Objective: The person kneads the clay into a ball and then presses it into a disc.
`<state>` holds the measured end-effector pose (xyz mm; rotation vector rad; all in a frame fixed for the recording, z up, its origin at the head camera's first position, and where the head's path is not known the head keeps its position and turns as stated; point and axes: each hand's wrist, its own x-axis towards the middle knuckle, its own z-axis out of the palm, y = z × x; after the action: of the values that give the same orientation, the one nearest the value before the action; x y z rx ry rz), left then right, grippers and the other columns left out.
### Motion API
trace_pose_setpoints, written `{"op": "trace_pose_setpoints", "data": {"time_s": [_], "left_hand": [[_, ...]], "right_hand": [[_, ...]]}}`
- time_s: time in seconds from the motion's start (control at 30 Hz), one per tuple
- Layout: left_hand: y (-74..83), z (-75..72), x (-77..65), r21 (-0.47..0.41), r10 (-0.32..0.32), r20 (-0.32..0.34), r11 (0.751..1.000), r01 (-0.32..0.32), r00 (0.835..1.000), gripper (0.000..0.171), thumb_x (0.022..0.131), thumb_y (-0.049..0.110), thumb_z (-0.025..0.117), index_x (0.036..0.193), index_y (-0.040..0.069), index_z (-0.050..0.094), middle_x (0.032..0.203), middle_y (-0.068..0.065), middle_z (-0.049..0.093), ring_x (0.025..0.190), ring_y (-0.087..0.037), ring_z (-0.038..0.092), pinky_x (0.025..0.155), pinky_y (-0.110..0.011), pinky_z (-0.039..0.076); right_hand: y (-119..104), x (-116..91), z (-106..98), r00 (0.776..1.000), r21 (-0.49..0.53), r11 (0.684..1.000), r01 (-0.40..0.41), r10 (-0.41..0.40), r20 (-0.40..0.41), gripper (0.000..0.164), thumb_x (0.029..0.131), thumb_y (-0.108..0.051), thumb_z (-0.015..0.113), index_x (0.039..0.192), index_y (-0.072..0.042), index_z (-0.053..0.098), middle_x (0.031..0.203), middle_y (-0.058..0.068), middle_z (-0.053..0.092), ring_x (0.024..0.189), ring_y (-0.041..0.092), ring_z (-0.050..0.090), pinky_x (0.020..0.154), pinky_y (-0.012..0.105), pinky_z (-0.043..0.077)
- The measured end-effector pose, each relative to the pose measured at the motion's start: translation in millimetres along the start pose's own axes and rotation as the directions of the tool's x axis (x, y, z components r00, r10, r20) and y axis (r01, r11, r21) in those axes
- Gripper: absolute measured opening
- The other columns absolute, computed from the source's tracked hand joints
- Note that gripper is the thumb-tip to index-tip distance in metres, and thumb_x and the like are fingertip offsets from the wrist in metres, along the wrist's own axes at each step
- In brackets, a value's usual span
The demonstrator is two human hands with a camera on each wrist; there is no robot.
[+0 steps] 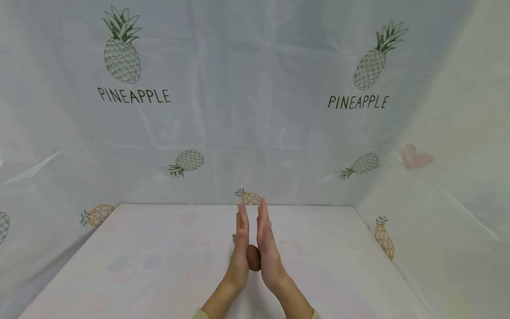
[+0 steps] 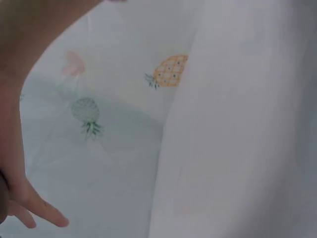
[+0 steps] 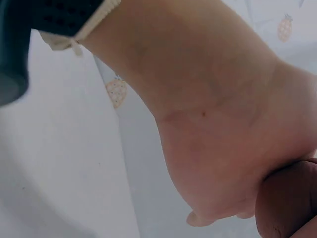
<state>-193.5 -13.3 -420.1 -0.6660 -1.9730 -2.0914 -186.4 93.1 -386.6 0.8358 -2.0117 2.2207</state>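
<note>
My left hand [image 1: 240, 250] and right hand [image 1: 269, 252] stand upright, palms facing each other, above the white table. Both sets of fingers are straight and point up and away. Between the lower palms sits a smooth, rounded brown lump [image 1: 253, 258], touched from both sides; its material cannot be told for sure. In the right wrist view, the brown lump [image 3: 285, 203] shows creases and lies against a palm. Only a dark sliver of it appears at the left edge of the left wrist view, beside a hand with fingers extended.
The white table [image 1: 167, 239] spreads out around the hands. A pale cloth [image 1: 255, 110] printed with pineapples hangs behind it and along both sides. In the right wrist view, a dark teal device [image 3: 54, 20] sits by a cream sleeve cuff.
</note>
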Motion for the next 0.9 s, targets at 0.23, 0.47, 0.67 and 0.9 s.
{"op": "trace_pose_setpoints", "data": {"time_s": [0.23,0.47,0.67,0.9], "left_hand": [[5.1,8.3,-10.0,-0.052,0.005,0.068,0.999,-0.002,0.998,0.057,0.112,0.048,-0.002,0.169,0.044,-0.004,0.176,0.015,-0.014,0.162,-0.018,-0.018,0.12,-0.073,-0.014],[17.6,16.5,-17.7,-0.065,0.046,0.105,0.997,-0.04,0.993,0.057,0.114,0.038,0.0,0.17,0.038,-0.004,0.177,0.014,-0.013,0.162,-0.013,-0.018,0.12,-0.071,-0.016],[27.6,19.8,-21.0,-0.044,0.038,0.102,0.998,-0.033,0.994,0.057,0.112,0.042,0.001,0.169,0.043,-0.004,0.176,0.019,-0.012,0.161,-0.012,-0.022,0.117,-0.076,-0.019],[33.5,14.1,-19.4,-0.056,0.079,0.086,0.996,-0.074,0.993,0.059,0.111,0.044,-0.003,0.17,0.04,-0.006,0.176,0.017,-0.016,0.161,-0.015,-0.023,0.118,-0.072,-0.02]], "right_hand": [[-3,2,-9,0.995,0.032,0.999,-0.031,0.033,-0.093,0.057,0.112,-0.056,0.003,0.168,-0.048,-0.005,0.176,-0.016,-0.01,0.164,0.025,-0.009,0.125,0.066,-0.013],[3,5,-17,0.983,0.034,0.999,-0.036,0.042,-0.178,0.056,0.113,-0.057,0.007,0.168,-0.05,-0.003,0.177,-0.011,-0.008,0.164,0.019,-0.01,0.126,0.066,-0.011],[10,7,-20,0.981,0.059,0.998,-0.027,0.038,-0.192,0.057,0.113,-0.056,0.008,0.168,-0.049,-0.002,0.178,-0.007,-0.011,0.164,0.024,-0.014,0.124,0.07,-0.012],[18,8,-12,0.986,0.015,1.0,-0.008,0.01,-0.166,0.057,0.113,-0.053,0.006,0.169,-0.045,-0.004,0.177,-0.012,-0.013,0.164,0.026,-0.014,0.124,0.07,-0.011]]}}
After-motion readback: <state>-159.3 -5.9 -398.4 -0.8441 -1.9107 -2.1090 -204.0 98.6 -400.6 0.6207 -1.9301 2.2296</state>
